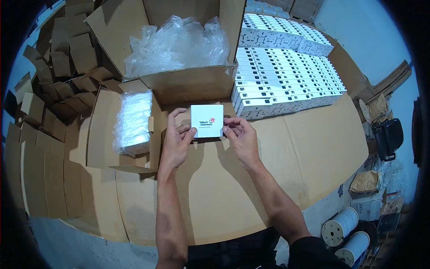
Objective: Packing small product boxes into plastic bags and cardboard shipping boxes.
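Between my two hands is a small square white box (201,130) with a red mark and dark print on its face. My left hand (178,136) pinches its left edge, thumb at the lower corner and index finger raised beside it. On the opposite edge, my right hand (241,136) grips with thumb and fingers. Left of my left hand stands an open cardboard carton (101,130) holding a row of bubble-wrapped packets (133,119). Behind the white box, a larger open carton (188,83) is filled with clear plastic bags (179,47).
Rows of stacked white boxes (286,80) stand at the right rear of the cardboard-covered table (295,152). Several open empty cartons (49,157) crowd the left. Cable spools (340,226) and a black chair (389,139) are on the right, beyond the table's edge.
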`<move>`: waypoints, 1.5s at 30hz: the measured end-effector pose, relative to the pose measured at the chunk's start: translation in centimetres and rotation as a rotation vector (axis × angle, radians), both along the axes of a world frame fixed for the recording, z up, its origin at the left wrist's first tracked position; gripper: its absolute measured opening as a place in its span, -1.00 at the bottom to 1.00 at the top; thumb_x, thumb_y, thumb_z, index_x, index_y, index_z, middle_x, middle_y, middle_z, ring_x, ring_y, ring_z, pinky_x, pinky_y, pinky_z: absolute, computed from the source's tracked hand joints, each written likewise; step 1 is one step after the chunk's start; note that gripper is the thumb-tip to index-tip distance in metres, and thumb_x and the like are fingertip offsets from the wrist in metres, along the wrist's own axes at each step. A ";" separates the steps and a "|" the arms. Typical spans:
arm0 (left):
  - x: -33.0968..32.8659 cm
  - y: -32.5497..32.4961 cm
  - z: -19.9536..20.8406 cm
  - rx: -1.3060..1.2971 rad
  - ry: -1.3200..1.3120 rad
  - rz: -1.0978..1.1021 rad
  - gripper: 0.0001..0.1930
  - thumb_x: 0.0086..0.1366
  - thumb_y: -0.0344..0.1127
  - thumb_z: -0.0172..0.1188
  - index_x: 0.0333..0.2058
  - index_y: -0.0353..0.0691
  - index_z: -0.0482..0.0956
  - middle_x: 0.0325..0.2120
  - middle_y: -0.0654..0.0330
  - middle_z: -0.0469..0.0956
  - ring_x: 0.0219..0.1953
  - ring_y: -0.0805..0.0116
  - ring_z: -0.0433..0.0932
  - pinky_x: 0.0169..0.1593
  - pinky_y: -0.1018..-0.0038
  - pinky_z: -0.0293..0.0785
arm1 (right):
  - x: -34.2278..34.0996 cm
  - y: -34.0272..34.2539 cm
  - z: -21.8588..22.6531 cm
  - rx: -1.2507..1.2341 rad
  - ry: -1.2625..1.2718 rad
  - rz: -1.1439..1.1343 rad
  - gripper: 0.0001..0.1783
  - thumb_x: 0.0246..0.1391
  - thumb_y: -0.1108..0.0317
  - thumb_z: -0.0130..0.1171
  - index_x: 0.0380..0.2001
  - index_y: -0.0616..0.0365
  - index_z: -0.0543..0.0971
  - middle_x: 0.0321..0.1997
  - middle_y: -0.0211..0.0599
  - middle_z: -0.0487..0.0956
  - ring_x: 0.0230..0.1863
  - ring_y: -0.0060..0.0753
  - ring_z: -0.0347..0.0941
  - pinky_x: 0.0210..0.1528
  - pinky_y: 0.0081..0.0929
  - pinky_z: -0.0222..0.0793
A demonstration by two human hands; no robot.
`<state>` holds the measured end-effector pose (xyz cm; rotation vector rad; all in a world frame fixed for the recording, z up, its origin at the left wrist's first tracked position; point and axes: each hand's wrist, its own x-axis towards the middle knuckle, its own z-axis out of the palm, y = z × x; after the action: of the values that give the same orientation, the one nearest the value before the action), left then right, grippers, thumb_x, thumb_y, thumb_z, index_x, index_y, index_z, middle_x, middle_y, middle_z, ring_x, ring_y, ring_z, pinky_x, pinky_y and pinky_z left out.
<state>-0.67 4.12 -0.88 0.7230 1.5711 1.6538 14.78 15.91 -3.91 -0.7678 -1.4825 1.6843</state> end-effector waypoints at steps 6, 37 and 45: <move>-0.6 -0.2 -1.4 0.041 0.069 -0.057 -0.57 0.34 -0.57 0.19 0.13 -0.22 0.33 -0.03 -0.04 0.58 0.01 0.29 0.58 0.10 0.39 0.48 | 0.0 0.4 -0.1 0.003 0.050 0.061 -0.63 0.16 0.65 0.21 0.03 0.32 0.40 -0.02 -0.15 0.57 0.01 -0.42 0.55 0.11 -0.50 0.51; 1.5 -1.2 9.2 -0.111 0.715 0.107 -0.37 0.13 -0.21 0.50 0.12 -0.28 0.44 -0.19 0.07 0.57 -0.17 0.24 0.53 -0.04 0.33 0.51 | 2.0 -0.1 -0.5 0.583 -0.419 -0.027 -0.49 -0.06 0.73 0.03 0.05 0.29 0.44 -0.02 0.01 0.57 0.01 -0.10 0.60 -0.05 -0.32 0.56; -8.9 12.6 13.8 0.054 1.153 0.204 -0.61 0.13 -0.54 0.32 -0.02 -0.26 0.58 -0.20 0.00 0.62 -0.13 0.09 0.60 0.00 0.24 0.52 | 2.3 0.4 -1.0 0.721 -0.376 -0.130 -0.60 -0.13 0.66 0.07 -0.12 0.30 0.48 -0.18 0.05 0.51 -0.14 0.09 0.47 -0.05 -0.11 0.44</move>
<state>-9.53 16.75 12.95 1.7929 2.4087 1.4538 17.10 16.30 -4.90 -0.7653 -2.0668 0.8195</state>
